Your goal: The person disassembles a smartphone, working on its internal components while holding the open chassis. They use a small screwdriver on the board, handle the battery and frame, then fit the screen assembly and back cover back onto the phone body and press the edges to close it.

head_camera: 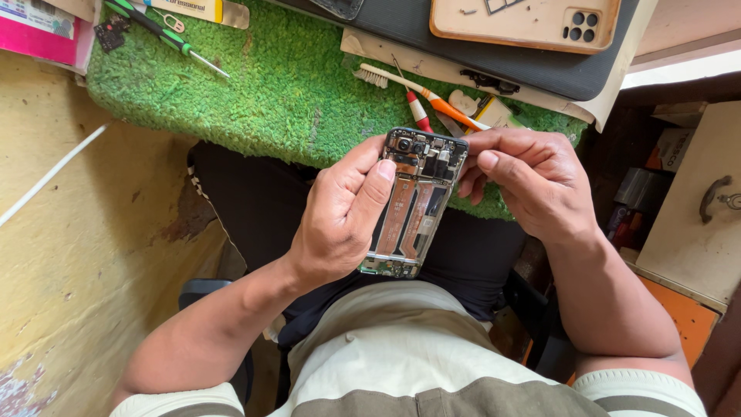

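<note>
Between both hands' fingers [370,181] — an opened phone [413,205], back-up.

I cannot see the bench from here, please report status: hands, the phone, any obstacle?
Left hand holding opened phone. Right hand pinching its top edge. Toothbrush beyond on green mat, not in the way.

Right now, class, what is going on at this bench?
A person holds an opened phone, back cover off and inner parts showing, over their lap at the edge of a green mat. The left hand has its grip on the phone's side, thumb on the top part. The right hand pinches the top corner near the camera module. A toothbrush, a screwdriver and a phone case lie beyond.
</note>
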The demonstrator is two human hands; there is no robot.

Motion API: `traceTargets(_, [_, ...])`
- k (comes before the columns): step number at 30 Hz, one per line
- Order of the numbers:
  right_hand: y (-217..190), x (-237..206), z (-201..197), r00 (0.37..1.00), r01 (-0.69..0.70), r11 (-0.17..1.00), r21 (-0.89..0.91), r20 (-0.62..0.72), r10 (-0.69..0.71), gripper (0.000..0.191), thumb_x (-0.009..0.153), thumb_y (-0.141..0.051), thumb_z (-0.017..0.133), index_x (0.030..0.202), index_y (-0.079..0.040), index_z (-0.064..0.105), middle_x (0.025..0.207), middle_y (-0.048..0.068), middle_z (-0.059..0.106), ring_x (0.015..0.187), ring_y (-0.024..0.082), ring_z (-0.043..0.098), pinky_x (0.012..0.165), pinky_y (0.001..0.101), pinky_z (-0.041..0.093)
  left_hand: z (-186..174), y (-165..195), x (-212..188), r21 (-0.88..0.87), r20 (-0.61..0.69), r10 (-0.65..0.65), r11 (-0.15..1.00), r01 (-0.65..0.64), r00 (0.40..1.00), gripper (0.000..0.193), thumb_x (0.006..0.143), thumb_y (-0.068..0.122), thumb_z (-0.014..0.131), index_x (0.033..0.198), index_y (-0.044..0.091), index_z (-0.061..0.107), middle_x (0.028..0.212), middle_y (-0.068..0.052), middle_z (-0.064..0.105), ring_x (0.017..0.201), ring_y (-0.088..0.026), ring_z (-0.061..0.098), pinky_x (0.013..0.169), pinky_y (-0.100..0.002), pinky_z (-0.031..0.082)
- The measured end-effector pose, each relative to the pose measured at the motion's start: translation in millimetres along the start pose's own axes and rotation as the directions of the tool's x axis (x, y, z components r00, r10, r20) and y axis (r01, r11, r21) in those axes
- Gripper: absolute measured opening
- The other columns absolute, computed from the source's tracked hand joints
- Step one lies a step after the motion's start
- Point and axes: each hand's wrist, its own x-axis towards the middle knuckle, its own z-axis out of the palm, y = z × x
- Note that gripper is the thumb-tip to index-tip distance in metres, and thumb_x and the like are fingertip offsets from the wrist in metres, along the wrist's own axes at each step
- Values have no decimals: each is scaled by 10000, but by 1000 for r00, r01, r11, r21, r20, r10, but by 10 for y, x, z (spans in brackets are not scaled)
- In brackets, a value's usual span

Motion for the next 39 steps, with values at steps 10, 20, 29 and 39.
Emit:
traceTargets(10, [-2,19,261,991,-10,999,-40,133,15,578,920,74,704,1451,24,480,1312,104,652,1236,139,633,1075,314,545,7,-71,-31,-263,44,-27,964,38,999,432,1165,208,422,1519,-35,472,1328,-54,643,1216,-97,587,1112,-271,471])
traceTargets(20, [91,21,266,994,105,977,-187,52,-97,475,960,30,727,1372,-6,493,1211,87,686,1124,132,688,1000,297,597,-20,-85,-80,-204,69,-9,979,23,998,392,1144,184,504,1455,-54,497,1289,-86,666,1173,-99,609,1072,-266,499])
traceTargets(29, [-80,-4,74,993,121,918,-379,44,-112,168,1014,-3,691,1179,12,665,1027,46,719,932,66,683,833,217,568,-267,123,54,-248,327,52,968,33,944,633,952,250,821,1436,13,488,1319,-69,646,1211,-140,655,1103,-301,548])
traceTargets(39, [-229,160,149,948,282,694,-662,304,-96,127,885,-61,786,1006,-51,747,942,29,751,861,134,733,759,266,573,-300,50,180,489,547,548,404,-773,633,280,920,69,785,1179,56,682,1290,-108,664,1195,-314,693,1001,-421,614])
